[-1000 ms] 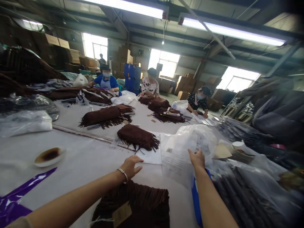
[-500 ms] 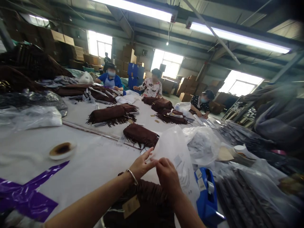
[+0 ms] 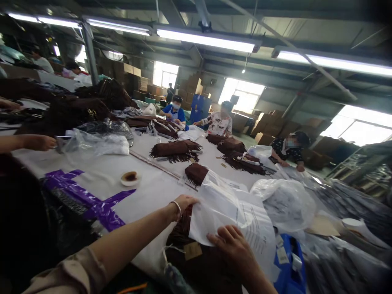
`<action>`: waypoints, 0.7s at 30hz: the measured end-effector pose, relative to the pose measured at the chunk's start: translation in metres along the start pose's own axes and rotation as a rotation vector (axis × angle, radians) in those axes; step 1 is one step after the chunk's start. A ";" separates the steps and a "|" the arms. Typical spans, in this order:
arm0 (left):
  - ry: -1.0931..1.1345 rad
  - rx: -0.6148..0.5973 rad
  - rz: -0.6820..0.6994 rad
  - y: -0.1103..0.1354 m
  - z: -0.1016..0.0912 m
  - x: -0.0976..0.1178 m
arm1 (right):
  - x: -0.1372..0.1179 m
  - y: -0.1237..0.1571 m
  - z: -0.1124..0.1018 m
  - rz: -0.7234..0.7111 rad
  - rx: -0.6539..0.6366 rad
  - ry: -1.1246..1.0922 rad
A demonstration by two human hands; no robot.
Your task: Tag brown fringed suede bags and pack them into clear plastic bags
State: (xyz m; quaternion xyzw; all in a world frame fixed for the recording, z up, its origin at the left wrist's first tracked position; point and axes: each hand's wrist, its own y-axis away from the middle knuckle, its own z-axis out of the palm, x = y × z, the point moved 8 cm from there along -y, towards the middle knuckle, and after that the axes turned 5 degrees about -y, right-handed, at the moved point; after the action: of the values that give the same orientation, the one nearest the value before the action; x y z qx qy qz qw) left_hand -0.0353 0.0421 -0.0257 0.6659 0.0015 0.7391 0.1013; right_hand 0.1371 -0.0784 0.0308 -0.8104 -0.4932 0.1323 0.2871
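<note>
White polythene is creasing under our hands: the bag (image 3: 211,216) is lying across a dark brown fringed suede piece (image 3: 202,271) at the near side of the table, with a printed paper sheet (image 3: 257,228) showing on its right part. Our right hand (image 3: 232,247) is lying open, fingers spread, pressing on the lower part of the sheet and gripping nothing that we can see. Our left hand (image 3: 183,204), wearing a silver bangle (image 3: 176,208), is reaching over the upper corner of the bag, fingers bent down on the film; we cannot tell whether it is pinching. A kraft hang tag (image 3: 192,250) is lying on the suede just left of the bag. A blue tape dispenser (image 3: 289,265) is standing right of our right hand, below a bulging plastic sack (image 3: 286,206). Ahead, another fringed suede piece (image 3: 196,173) is lying on the white-covered table (image 3: 153,192), near a stained saucer (image 3: 130,177) and crossed purple strips (image 3: 88,196). A co-worker's hand (image 3: 38,143) is reaching in from the far left beside a plastic package (image 3: 98,143), and a co-worker in a floral blouse (image 3: 218,124) is sitting across the table.
</note>
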 end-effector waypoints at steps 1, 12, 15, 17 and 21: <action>0.005 0.003 0.003 0.002 0.002 -0.004 | 0.005 0.009 0.002 0.011 -0.001 -0.005; -0.373 0.171 0.426 0.044 0.058 0.008 | 0.058 0.074 -0.005 0.999 0.469 -0.687; -0.614 0.160 0.590 0.059 0.092 0.016 | 0.043 0.046 0.008 0.985 0.456 -0.972; -0.682 0.165 0.669 0.066 0.103 0.017 | 0.046 0.041 0.009 0.996 0.550 -1.031; -0.538 0.114 0.566 0.057 0.092 -0.003 | 0.064 0.063 -0.016 1.070 0.903 -0.901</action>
State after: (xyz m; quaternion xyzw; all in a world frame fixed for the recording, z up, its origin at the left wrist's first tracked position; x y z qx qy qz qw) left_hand 0.0474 -0.0266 -0.0102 0.8145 -0.1678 0.5356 -0.1465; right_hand 0.2213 -0.0491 0.0102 -0.6119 -0.0086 0.7476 0.2580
